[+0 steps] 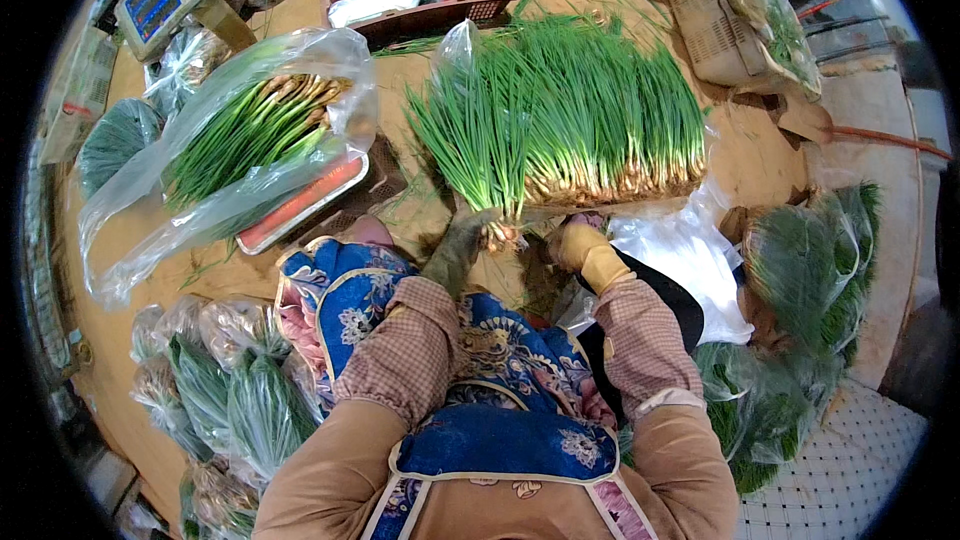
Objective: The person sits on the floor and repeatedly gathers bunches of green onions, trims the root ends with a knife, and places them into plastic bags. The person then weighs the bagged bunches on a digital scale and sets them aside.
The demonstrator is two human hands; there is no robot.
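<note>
Blue floral apron (505, 448) lies closest to the camera, and checked oversleeves (640, 332) run past it to two gloved hands. Darkly gloved, the left hand (466, 238) appears to grasp a small scallion bunch (496, 162) by its root end, the leaves pointing away from the body. Just to its right, the right hand (582, 243), in a yellowish glove, has its fingers curled; whether anything is pinched in them I cannot tell. Directly beyond both hands lies a broad row of scallions (620, 120), roots toward the person. The step in hand looks like evening up or cleaning one bunch at its roots. From here, the next move seems to call for keeping those roots level and the grip light, so the thin leaves do not bend against the row. Left of the left hand, a clear plastic bag (348, 110) holds more scallions; right of the right hand, white plastic bags (692, 265) lie crumpled, with bagged greens (812, 265) farther out.
</note>
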